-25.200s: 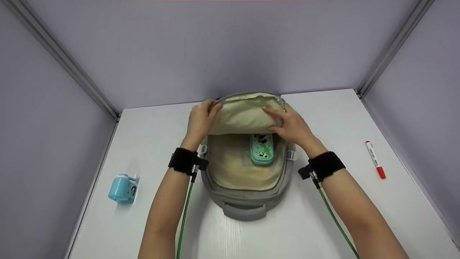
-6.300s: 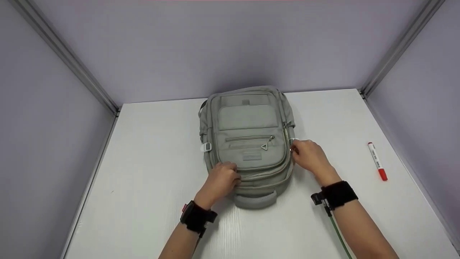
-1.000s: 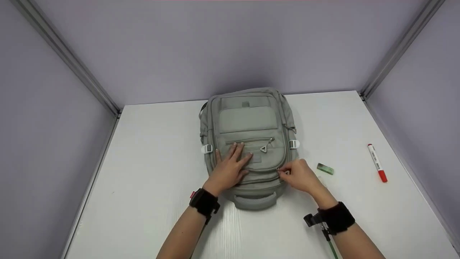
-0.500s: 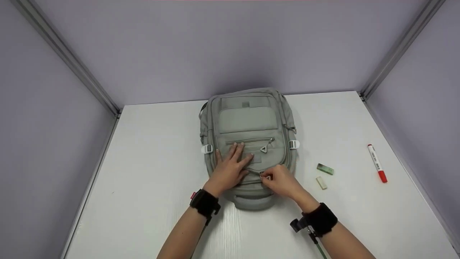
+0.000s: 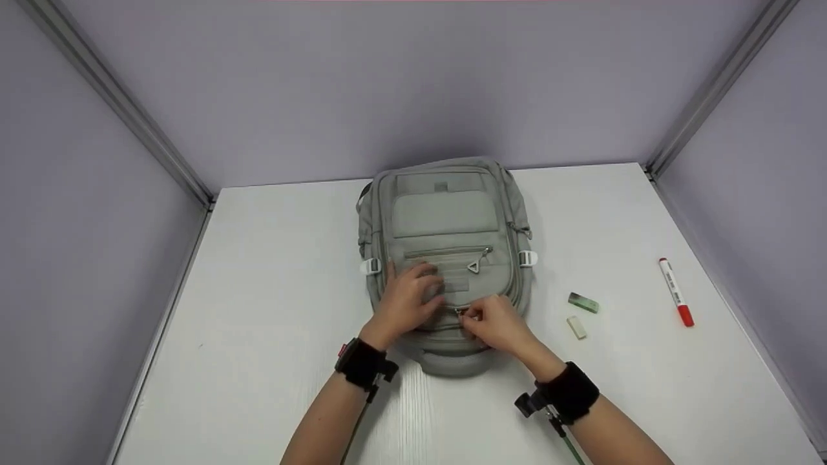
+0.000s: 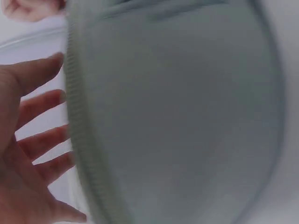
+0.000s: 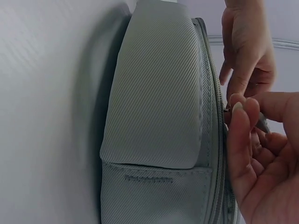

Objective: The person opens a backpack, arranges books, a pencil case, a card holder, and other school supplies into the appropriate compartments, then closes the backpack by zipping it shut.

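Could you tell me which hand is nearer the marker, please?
Right. The right hand, at the backpack, is left of the marker; the left hand lies farther left.

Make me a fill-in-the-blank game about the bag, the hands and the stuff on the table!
1. The ____ hand pinches a zipper pull.
2. The bag lies on a ____ table.
3. Between the bag and the marker lie ____ small blocks.
4. The marker has a ____ cap.

Missing words: right; white; two; red.
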Motion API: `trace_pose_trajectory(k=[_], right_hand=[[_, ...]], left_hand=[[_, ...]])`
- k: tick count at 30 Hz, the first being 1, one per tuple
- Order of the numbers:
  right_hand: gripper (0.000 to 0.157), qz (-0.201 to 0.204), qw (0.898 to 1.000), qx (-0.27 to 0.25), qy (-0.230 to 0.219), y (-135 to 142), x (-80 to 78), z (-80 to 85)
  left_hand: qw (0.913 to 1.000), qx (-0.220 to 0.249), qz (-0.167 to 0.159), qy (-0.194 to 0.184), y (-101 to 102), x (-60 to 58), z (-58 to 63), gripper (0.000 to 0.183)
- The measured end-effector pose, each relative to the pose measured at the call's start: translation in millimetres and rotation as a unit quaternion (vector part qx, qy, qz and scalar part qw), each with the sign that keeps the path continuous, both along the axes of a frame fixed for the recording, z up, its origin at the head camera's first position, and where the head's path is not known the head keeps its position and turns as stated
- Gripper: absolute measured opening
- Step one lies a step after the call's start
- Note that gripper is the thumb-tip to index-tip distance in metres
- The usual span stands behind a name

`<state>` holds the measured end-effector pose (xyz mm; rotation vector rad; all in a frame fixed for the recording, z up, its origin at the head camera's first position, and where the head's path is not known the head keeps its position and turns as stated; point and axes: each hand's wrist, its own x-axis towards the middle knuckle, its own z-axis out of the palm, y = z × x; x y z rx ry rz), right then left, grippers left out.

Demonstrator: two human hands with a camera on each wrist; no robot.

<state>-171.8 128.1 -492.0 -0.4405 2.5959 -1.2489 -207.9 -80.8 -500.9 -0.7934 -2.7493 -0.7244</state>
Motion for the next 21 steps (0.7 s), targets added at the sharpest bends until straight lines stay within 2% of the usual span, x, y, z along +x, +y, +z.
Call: trace_pose_trajectory(k=[3,5,9,12,15,17,21], right_hand=[[0.019,-0.007,1.0,-0.003,0.006,-1.0,1.7,1.6],[0.018,-0.004,1.0,-0.003,0.018,-2.6,2.3,1.9],[0.015,0.008,0.998,0.0,0.056,-7.3,3.3,0.9],[0.011,0.018,0.997,-0.002,0.078,-9.7,3.7,-0.9],[0.004,0.042,0.997,-0.022,0.069,-9.3,3.1,-1.7],[0.006,0.066,0.996,-0.038,0.052,-7.2,1.9,-1.1],[0.013,0.098,0.993,-0.044,0.04,0.5,-2.1,1.6]], left_hand=[[0.9977,0.061,0.015,0.023,6.4,4.3,6.2,0.008],[0.997,0.075,0.013,0.01,12.4,9.1,8.5,0.017],[0.9966,0.055,-0.005,-0.061,23.2,17.9,6.2,0.035],[0.991,0.057,-0.014,-0.121,27.8,21.5,2.7,0.038],[0.9807,0.09,-0.021,-0.173,28.7,21.4,1.5,0.04],[0.9739,0.109,-0.028,-0.197,27.4,19.4,1.2,0.041],[0.9678,0.122,-0.04,-0.217,22.4,14.7,-1.2,0.03]])
